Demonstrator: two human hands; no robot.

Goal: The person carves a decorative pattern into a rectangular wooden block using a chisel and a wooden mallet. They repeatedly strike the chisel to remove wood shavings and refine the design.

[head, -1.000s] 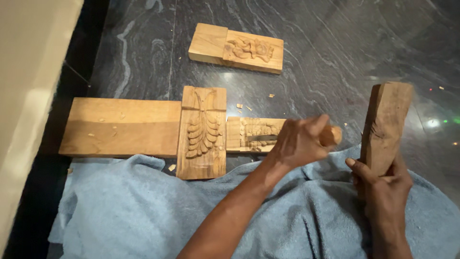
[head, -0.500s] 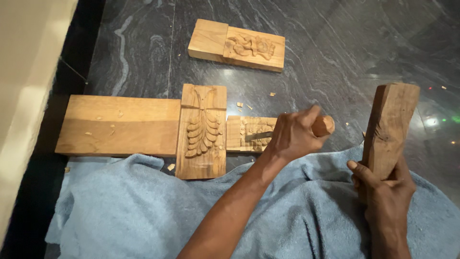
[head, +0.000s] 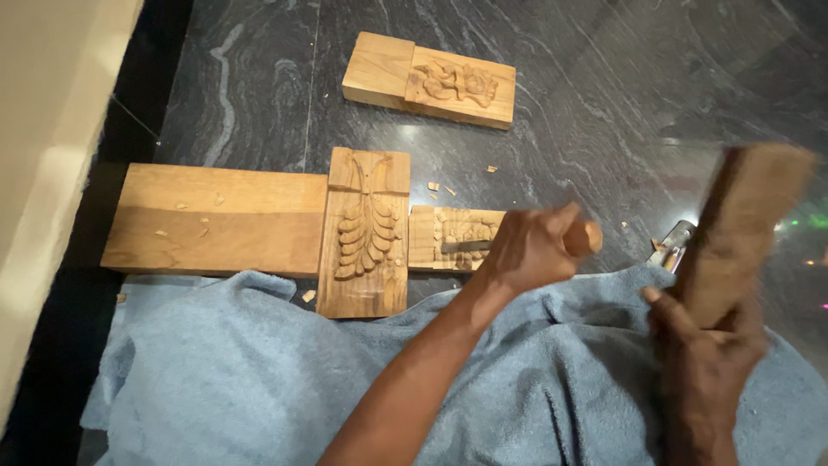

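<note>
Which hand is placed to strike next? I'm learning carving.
Probably the right hand: it holds the wooden block mallet raised, while the left hand grips the chisel against the small carved panel.

You have a dark veined stone floor [head: 604, 129] under everything; toward its far edge lies a wooden block [head: 429, 79] with a carved relief on its right part; on the left side a long plain plank [head: 216, 219] lies flat, touching an upright-lying panel carved with a leaf pattern [head: 364, 231]; small wood chips [head: 435, 185] are scattered near that panel; a blue towel [head: 241, 371] covers the near edge; a pale wall [head: 52, 129] runs along the left.
</note>
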